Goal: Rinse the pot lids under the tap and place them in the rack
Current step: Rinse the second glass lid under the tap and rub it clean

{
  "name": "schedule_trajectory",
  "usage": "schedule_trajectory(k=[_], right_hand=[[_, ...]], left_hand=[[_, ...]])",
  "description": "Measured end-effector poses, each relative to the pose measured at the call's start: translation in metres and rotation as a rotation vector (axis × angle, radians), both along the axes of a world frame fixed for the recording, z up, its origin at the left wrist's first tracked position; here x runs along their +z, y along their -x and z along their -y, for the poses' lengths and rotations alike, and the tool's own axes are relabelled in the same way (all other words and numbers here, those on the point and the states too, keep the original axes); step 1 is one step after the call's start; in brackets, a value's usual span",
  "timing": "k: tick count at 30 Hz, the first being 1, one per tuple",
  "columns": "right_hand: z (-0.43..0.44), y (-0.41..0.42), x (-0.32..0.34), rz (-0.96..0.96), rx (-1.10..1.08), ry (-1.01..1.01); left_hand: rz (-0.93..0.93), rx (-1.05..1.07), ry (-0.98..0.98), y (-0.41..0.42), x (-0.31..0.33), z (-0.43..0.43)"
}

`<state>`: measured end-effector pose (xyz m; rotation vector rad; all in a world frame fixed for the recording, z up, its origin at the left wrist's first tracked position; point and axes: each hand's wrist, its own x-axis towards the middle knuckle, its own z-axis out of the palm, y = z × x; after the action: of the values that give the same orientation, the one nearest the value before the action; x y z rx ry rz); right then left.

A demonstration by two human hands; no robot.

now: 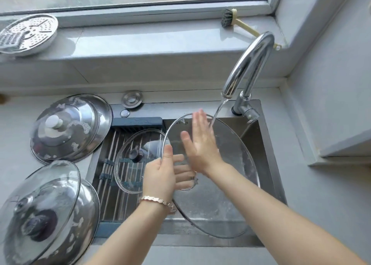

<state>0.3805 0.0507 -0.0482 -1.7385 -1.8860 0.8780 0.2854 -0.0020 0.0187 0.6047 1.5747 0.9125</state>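
Seen from the head camera, the large glass lid (226, 194) is held over the steel sink (270, 144). It is tilted up on edge, with its top rim near the spout and its lower rim down by the sink's front wall. It is clear glass with a thin metal rim, its face streaked and misted with water and pale residue. A small metal fitting shows at its centre.

The left hand (160, 176), a bracelet (158, 201) on its wrist, grips the lid's left edge. The thumb lies over the near side of the rim, and the fingers are curled behind and visible through the glass. The right hand (202, 144) lies flat on the near face, fingers straight and together, holding nothing. Its fingertips sit right where the water stream (218, 110) from the chrome tap (251, 64) hits the glass.

A roll-up rack (108, 184) of steel rods spans the left part of the sink. A smaller glass lid (128, 170) with a dark knob (136, 154) lies flat on it, just beside the held lid.

On the counter to the left, a steel lid (70, 128) with a white knob carries patches of suds. Nearer to me, a domed glass lid (50, 194) overlaps another lid with a dark knob (40, 224), both wet.

On the windowsill sit a perforated steamer plate (28, 33) and a dish brush (228, 17).
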Motion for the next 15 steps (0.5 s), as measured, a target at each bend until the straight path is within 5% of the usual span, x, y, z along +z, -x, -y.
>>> schedule_trajectory(k=[9,11,13,15], right_hand=[[0.053,-0.022,-0.006,-0.085,0.671,-0.184],[0.057,-0.047,-0.023,-0.139,0.502,-0.214],[0.055,-0.067,-0.040,-0.146,0.042,-0.169],[0.046,-0.078,-0.050,-0.177,-0.415,0.189]], left_hand=[[-0.033,0.161,0.000,0.014,-0.009,-0.017],[-0.052,0.113,-0.038,0.017,-0.004,-0.020],[-0.109,0.079,-0.102,0.018,0.002,-0.021],[-0.141,0.046,-0.147,0.017,0.009,-0.023]])
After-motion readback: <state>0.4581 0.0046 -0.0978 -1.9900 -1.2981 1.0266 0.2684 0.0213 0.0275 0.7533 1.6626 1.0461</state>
